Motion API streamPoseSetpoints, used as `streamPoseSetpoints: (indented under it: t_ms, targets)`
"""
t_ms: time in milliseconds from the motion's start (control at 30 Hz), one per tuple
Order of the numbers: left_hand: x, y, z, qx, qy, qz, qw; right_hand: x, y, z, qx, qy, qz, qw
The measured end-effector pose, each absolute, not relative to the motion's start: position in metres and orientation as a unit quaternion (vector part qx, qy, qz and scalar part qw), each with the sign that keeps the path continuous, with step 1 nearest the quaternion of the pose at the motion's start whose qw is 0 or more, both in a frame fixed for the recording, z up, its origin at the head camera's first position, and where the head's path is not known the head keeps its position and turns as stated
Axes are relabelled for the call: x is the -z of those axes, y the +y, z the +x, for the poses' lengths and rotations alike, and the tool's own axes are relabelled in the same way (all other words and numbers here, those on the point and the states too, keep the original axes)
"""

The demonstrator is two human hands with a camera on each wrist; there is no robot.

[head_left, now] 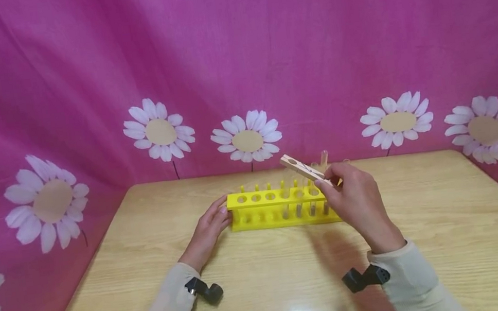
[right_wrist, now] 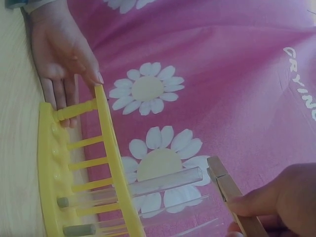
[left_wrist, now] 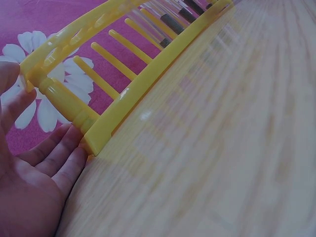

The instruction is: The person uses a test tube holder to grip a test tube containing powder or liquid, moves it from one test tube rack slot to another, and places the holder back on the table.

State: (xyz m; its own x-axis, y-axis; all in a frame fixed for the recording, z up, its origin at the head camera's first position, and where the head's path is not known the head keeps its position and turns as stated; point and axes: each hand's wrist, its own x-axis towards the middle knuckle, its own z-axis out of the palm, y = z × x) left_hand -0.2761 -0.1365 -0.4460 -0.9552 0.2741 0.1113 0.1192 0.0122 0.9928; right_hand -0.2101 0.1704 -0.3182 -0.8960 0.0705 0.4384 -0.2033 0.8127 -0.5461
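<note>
A yellow test tube rack stands on the table, with several clear test tubes upright in its right part. Dark grey material fills the bottoms of the tubes. My left hand holds the rack's left end, thumb at the top rail and fingers against the end post. Above the right part of the rack, my right hand pinches a wooden test tube holder between thumb and fingers. The holder's tip is close to one tube's mouth in the right wrist view. My right hand hides the rack's right end.
The wood-grained table extends around the rack on all sides. Behind it hangs a magenta cloth printed with white daisies. Thin yellow pegs rise from the rack's base along its back.
</note>
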Motion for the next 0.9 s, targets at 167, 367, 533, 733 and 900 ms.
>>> streamPoseSetpoints:
  t_ms: [167, 367, 533, 733, 900]
  targets:
    - [0.4441, -0.1357, -0.2786, -0.688, 0.71, 0.136, 0.057, 0.3166, 0.1714, -0.2101, -0.307, -0.923, 0.036, 0.229]
    - [0.4451, -0.1367, -0.2766, -0.692, 0.707, 0.136, 0.059, 0.3175, 0.1702, -0.209, -0.314, -0.922, 0.032, 0.225]
    - [0.4451, -0.1379, -0.2759, -0.689, 0.711, 0.132, 0.056, 0.3171, 0.1687, -0.208, -0.331, -0.918, 0.033, 0.217]
    - [0.4442, -0.1365, -0.2768, -0.695, 0.702, 0.144, 0.054, 0.3155, 0.169, -0.2071, -0.321, -0.919, 0.042, 0.227]
    - [0.445, -0.1361, -0.2754, -0.695, 0.702, 0.142, 0.056, 0.3144, 0.172, -0.2013, -0.334, -0.917, 0.037, 0.217]
